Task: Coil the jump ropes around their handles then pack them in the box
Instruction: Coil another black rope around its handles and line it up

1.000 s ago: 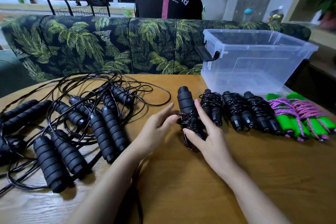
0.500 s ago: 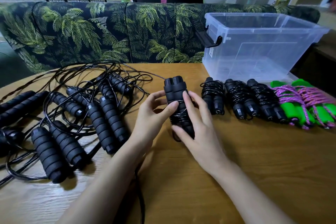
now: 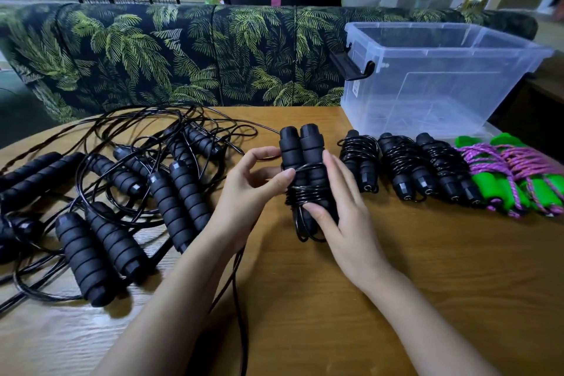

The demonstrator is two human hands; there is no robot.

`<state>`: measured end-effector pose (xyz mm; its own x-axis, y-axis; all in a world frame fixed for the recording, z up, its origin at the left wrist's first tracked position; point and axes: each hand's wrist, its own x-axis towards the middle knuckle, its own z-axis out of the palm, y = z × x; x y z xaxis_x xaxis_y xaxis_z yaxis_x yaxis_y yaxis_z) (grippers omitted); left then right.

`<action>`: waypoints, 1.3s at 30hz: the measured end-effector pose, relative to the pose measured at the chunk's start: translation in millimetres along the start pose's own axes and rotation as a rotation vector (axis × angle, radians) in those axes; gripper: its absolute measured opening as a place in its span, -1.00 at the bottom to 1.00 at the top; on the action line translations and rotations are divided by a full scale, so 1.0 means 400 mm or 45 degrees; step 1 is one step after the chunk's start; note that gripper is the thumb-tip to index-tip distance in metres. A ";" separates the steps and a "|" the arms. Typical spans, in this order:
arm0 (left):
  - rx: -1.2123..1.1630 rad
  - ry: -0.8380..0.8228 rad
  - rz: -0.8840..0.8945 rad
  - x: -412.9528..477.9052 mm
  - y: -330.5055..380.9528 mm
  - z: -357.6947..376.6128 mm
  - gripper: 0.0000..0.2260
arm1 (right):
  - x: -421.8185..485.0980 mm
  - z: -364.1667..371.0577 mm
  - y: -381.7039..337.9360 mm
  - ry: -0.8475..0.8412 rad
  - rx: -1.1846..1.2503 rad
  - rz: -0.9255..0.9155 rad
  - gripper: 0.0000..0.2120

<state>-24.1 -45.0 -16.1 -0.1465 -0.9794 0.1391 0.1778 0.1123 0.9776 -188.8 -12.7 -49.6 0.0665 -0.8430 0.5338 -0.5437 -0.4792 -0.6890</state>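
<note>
Your right hand (image 3: 345, 214) grips the black jump rope (image 3: 305, 156) at mid-desk (image 3: 396, 268), with its two handles side by side. The thumb lies across the coiled cord and the fingers (image 3: 338, 174) are nearly straight along the right handle. Your left hand (image 3: 247, 192) is curled, its thumb tip pressing the wraps. The clear box (image 3: 427, 76) stands far right.

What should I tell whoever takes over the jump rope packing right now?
Left hand pinches the cord on the black rope bundle; right hand holds that bundle.
Done: five coiled ropes in a row beside the clear box.
Left: finish this coil, coil the tangled black ropes on the left, pack everything; nothing appears boxed yet.
</note>
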 end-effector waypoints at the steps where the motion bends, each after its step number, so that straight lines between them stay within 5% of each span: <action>1: -0.013 -0.024 -0.003 0.001 0.003 -0.002 -0.54 | 0.001 -0.001 0.000 0.009 0.074 0.038 -0.36; 12: -0.029 -0.113 0.069 0.003 0.004 -0.003 -0.57 | -0.002 -0.011 0.001 -0.005 0.295 0.127 -0.34; 19: 0.027 0.063 0.180 0.002 -0.016 0.023 -0.69 | -0.008 0.009 -0.011 0.084 -0.206 -0.082 -0.38; 25: 0.092 -0.011 0.206 -0.006 -0.017 0.035 -0.60 | -0.012 0.015 -0.022 0.107 -0.538 -0.014 -0.07; 30: 0.154 -0.073 0.222 -0.008 -0.023 0.039 -0.50 | -0.010 0.013 -0.002 0.150 -0.465 0.079 -0.03; 39: 0.228 -0.222 0.276 -0.002 -0.026 0.024 -0.59 | -0.006 0.000 0.012 0.171 -0.315 0.186 -0.07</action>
<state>-35.0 -43.7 -24.9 -0.2910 -0.8876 0.3570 0.0511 0.3582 0.9322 -191.5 -13.1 -54.2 -0.1295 -0.8508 0.5093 -0.7275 -0.2675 -0.6318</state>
